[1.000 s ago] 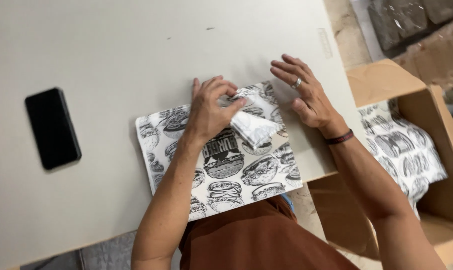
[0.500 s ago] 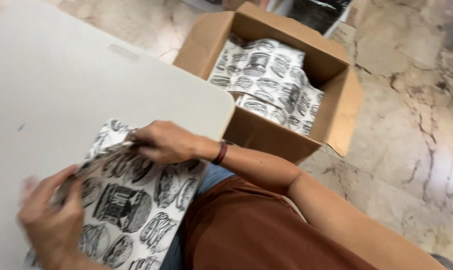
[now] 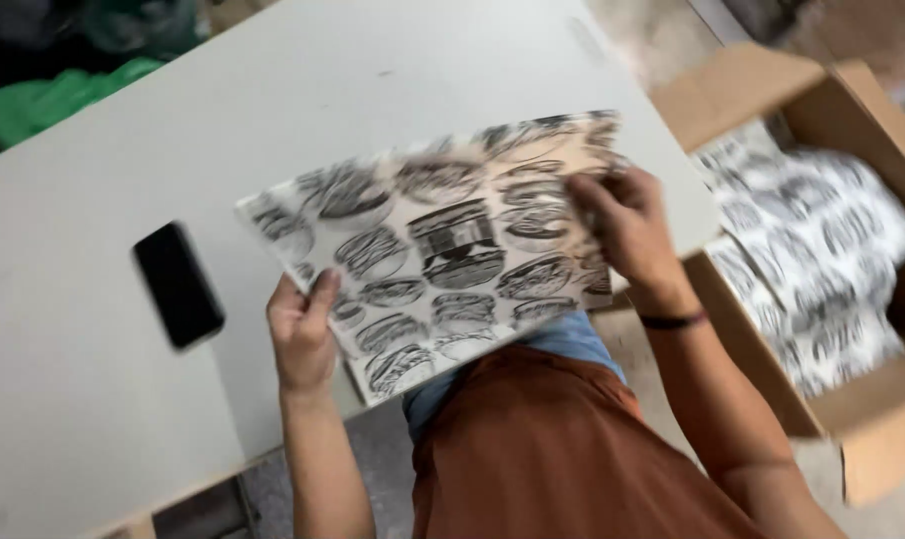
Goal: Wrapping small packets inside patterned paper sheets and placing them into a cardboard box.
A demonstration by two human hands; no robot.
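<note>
The printed paper sheet [image 3: 442, 250], white with black drawings of burgers, is held up flat above the near edge of the worktop [image 3: 273, 110], a little tilted, so its far right corner is higher in the view than its near left corner. The left hand [image 3: 301, 334] holds the sheet at its near left edge; the grip is closed on the paper, with the thumb lying on top of the sheet and the other fingers under it. The right hand [image 3: 627, 225] holds the right edge of the sheet, and here also the grip is pinched on the paper, the fingers curled over the top side. A dark band [image 3: 672, 320] is around the right wrist.

On the worktop, left of the sheet and apart from it, a black phone [image 3: 178, 284] lies flat with the screen dark. To the right of the worktop, on the floor, stands an open cardboard box [image 3: 862, 439]. Inside it are more folded sheets [image 3: 822, 260] with the same burger pattern, lying in loose bundles. The picture is somewhat blurred, so small details of the print are not clear. Below the sheet the person's brown garment [image 3: 562, 449] is visible
</note>
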